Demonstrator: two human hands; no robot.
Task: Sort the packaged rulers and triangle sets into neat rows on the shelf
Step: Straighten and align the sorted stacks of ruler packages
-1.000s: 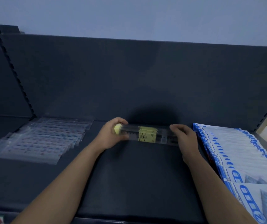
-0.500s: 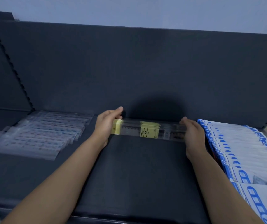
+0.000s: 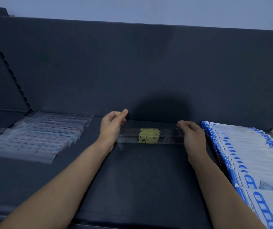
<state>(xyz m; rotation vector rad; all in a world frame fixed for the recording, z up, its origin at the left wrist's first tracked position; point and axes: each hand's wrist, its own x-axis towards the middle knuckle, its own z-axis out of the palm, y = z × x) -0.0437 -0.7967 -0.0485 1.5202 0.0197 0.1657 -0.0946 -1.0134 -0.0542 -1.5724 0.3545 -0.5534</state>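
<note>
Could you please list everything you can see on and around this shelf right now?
clear packaged rulers with yellow labels: small stack, exact count unclear, clear and yellow, middle of the shelf near the back
clear-sleeved rulers with red and blue print: many, overlapping in a row, left of the shelf
blue and white packaged triangle sets: many, overlapping in a row, right of the shelf
dark flat shelf: one, dark grey, under everything
dark back panel: one, dark grey, behind the shelf
pale wall: above the panel
left hand: one, holds the stack's left end
right hand: one, curled over the stack's right end
</note>
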